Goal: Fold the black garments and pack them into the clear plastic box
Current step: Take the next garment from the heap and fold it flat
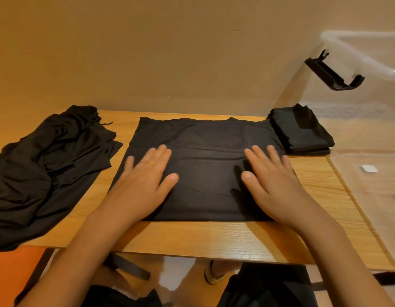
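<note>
Left hand (148,171) and right hand (269,173) press flat on the black shirt (205,138) at frame centre on the desk (192,235); each grip fully open, holding nothing.

The clear plastic box (369,96) runs off the right edge — the unfolded pile (37,173) off the left.

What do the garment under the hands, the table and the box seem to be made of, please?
Garment: thin matte knit fabric, probably; it lies flat with soft creases. Table: wood or wood-look laminate, showing grain and sheen. Box: clear glossy plastic, see-through walls.
</note>
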A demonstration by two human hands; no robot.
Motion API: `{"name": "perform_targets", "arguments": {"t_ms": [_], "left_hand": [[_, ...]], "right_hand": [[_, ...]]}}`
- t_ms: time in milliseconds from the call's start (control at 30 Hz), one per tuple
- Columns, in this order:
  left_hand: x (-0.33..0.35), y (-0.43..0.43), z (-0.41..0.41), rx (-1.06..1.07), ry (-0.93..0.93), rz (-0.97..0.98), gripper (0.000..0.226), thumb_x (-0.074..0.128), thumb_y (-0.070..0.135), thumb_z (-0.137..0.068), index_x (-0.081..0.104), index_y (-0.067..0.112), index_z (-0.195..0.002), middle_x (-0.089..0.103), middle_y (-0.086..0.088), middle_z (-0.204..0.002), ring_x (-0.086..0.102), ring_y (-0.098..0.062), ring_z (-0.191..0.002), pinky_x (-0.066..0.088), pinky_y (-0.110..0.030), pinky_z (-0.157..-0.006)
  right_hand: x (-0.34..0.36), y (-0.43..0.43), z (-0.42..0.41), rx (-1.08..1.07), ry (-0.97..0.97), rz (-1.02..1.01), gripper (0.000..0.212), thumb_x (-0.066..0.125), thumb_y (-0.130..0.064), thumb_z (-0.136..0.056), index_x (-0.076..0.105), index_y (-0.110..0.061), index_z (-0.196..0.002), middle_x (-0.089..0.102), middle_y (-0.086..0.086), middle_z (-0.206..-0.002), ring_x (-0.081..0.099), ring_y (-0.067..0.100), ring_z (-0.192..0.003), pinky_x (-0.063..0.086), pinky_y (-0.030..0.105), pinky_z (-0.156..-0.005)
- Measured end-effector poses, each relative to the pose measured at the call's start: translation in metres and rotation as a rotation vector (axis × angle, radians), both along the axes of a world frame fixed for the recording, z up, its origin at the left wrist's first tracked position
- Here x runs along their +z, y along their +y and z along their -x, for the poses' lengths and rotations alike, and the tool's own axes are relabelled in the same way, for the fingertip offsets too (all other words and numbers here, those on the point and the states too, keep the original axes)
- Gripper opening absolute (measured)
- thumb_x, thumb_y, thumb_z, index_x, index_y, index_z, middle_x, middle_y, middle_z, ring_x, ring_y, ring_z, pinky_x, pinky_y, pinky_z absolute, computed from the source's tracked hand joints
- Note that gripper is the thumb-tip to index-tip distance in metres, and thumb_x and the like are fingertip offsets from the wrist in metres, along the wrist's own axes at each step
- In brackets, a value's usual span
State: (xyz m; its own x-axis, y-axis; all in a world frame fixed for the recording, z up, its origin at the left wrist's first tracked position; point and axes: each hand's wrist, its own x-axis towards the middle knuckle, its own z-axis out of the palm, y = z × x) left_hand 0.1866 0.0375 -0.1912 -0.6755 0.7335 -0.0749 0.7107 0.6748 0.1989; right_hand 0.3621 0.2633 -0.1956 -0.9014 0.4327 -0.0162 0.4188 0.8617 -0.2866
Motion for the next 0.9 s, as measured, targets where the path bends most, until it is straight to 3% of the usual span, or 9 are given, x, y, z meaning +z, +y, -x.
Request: {"name": "perform_targets", "arguments": {"t_ms": [133, 267, 500, 667, 900], "left_hand": [[-0.015, 0.043, -0.006, -0.192, -0.002, -0.020, 0.061, 0.024, 0.048, -0.107, 0.006, 0.028, -0.162, -0.005, 0.013, -0.168, -0.009, -0.006, -0.153, -0.004, -0.049, -0.124], [-0.037, 0.051, 0.011, -0.173, -0.027, 0.004, 0.060, 0.020, 0.054, -0.105, 0.006, 0.036, -0.161, -0.006, 0.014, -0.168, -0.010, -0.008, -0.154, -0.005, -0.050, -0.124], [-0.043, 0.020, 0.050, -0.089, -0.025, 0.009, 0.061, 0.017, 0.064, -0.100, 0.004, 0.046, -0.158, -0.008, 0.017, -0.167, -0.011, -0.006, -0.153, -0.004, -0.042, -0.124], [-0.046, -0.010, 0.069, -0.003, -0.003, 0.013, 0.077, 0.001, 0.078, -0.088, 0.005, 0.046, -0.158, -0.008, 0.017, -0.166, -0.009, -0.006, -0.153, -0.001, -0.040, -0.125], [-0.040, -0.024, 0.076, 0.101, -0.037, 0.018, 0.068, 0.018, 0.066, -0.099, 0.008, 0.037, -0.160, -0.003, 0.014, -0.168, -0.005, -0.006, -0.154, 0.002, -0.043, -0.125]], "right_hand": [[-0.012, -0.014, 0.047, 0.195, -0.045, -0.061, 0.061, 0.017, -0.049, -0.108, 0.009, -0.024, -0.162, 0.006, -0.002, -0.170, -0.006, 0.021, -0.156, 0.000, 0.046, -0.126], [-0.034, -0.010, 0.058, 0.255, -0.109, -0.064, 0.063, 0.016, -0.056, -0.105, 0.003, -0.031, -0.162, -0.003, -0.006, -0.170, -0.010, 0.018, -0.156, -0.003, 0.044, -0.126], [-0.040, 0.030, 0.029, 0.135, -0.119, -0.058, 0.070, 0.007, -0.068, -0.096, -0.003, -0.040, -0.159, -0.010, -0.013, -0.168, -0.015, 0.012, -0.154, -0.006, 0.038, -0.125], [-0.037, 0.050, 0.009, 0.049, -0.123, -0.052, 0.071, 0.008, -0.069, -0.094, -0.002, -0.041, -0.158, -0.009, -0.014, -0.167, -0.014, 0.009, -0.154, -0.005, 0.034, -0.125], [-0.032, 0.067, 0.001, 0.013, -0.105, 0.001, 0.078, 0.019, -0.065, -0.098, -0.004, -0.025, -0.161, -0.014, -0.006, -0.168, -0.014, 0.008, -0.153, -0.003, 0.029, -0.123]]}}
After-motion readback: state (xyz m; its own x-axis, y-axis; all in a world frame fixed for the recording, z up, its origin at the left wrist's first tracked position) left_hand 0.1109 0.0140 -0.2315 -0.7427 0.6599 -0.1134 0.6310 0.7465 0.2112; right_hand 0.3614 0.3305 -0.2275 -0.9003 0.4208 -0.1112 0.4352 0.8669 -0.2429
